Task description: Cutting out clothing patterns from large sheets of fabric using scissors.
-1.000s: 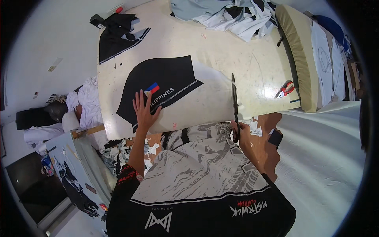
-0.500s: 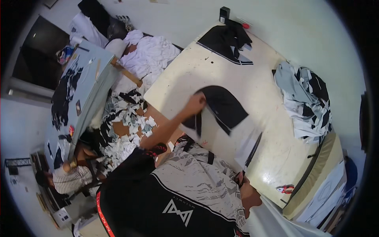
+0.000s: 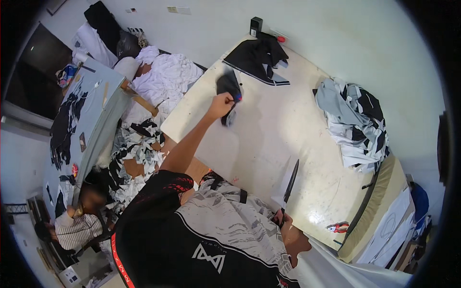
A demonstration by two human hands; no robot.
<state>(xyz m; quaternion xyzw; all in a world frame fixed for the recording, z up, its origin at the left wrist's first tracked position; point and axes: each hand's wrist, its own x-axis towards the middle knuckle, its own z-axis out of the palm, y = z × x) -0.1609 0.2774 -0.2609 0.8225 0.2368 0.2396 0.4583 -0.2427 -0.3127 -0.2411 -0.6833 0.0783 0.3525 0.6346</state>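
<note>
My left hand [image 3: 221,105] is stretched out over the far left of the pale table, its fingers closed on a dark cloth piece [image 3: 228,83]. The cloth hangs above and below the fingers, blurred by motion, with a greyish lower end. A small blue and red spot shows beside the fingertips. Close to my body, at the table's near edge, my right hand [image 3: 284,219] grips a pair of large scissors [image 3: 290,186]. Their long dark blades point up and away and look closed together. My shirt partly hides the right wrist.
Black cut cloth [image 3: 254,58] lies at the table's far end, near a small black box [image 3: 256,26]. A grey, white and black cloth pile [image 3: 355,117] sits at right; red-handled pliers [image 3: 338,227] lie nearer. Scraps [image 3: 134,177] cover the floor leftward, where another person [image 3: 79,228] sits.
My left hand has moved farther away and to the left with the dark cloth, which was spread wide and is now narrow. My right hand still holds the scissors. The view has shifted slightly.
</note>
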